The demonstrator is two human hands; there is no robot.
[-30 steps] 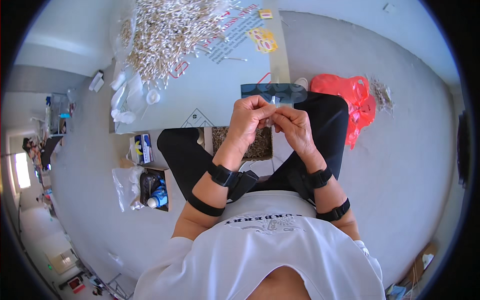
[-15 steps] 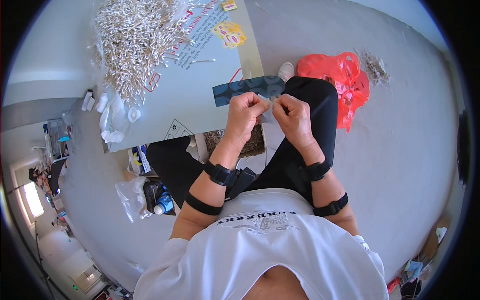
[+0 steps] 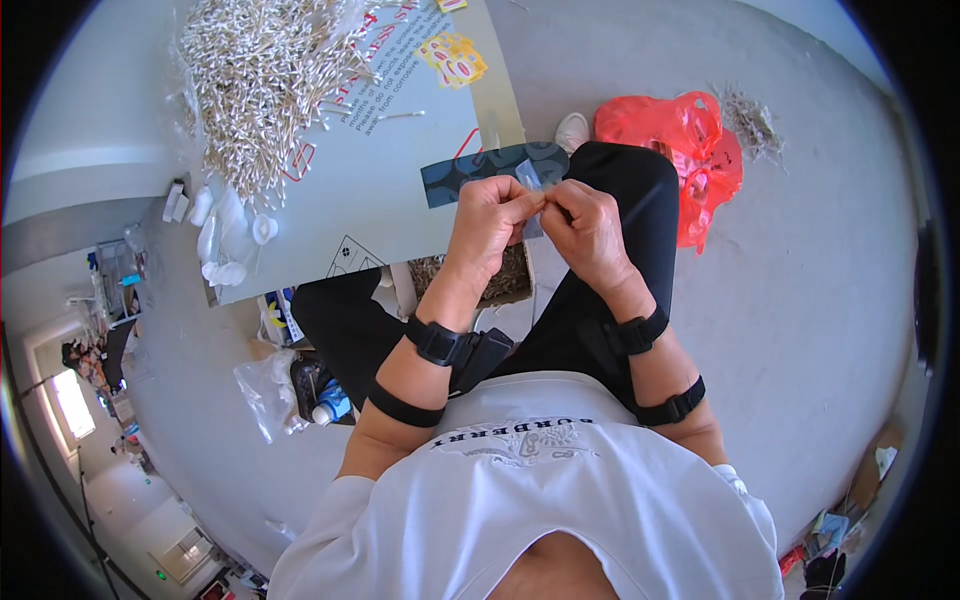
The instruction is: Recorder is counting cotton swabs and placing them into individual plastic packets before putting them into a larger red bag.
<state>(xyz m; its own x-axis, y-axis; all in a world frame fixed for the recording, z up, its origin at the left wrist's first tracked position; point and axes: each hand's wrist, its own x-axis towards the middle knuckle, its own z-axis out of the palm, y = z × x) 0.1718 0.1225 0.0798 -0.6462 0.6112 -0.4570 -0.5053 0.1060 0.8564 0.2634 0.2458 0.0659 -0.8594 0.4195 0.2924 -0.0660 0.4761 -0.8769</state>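
In front of my lap, beyond the knees, both hands meet at the fingertips around a small clear plastic bag (image 3: 529, 174). My left hand (image 3: 482, 225) pinches it from the left, thumb against curled fingers. My right hand (image 3: 595, 232) is closed on it from the other side. One end of the bag stands up past the fingers, and more clear film hangs below them. What the bag holds, if anything, cannot be made out. Behind the hands a dark patterned strip (image 3: 447, 186) lies across the table corner. A big heap of cotton swabs (image 3: 255, 90) covers the table's far left.
The pale table (image 3: 330, 215) ends just left of my hands. Below them, between my legs, sits an open box (image 3: 517, 275) with thin brownish pieces inside. A red plastic bag (image 3: 655, 125) lies on the floor at right. White plastic containers (image 3: 232, 235) stand at the table's left edge.
My fingertips have come together, closing the small gap between the hands. More of the clear bag now shows above the fingers. The whole view has shifted slightly.
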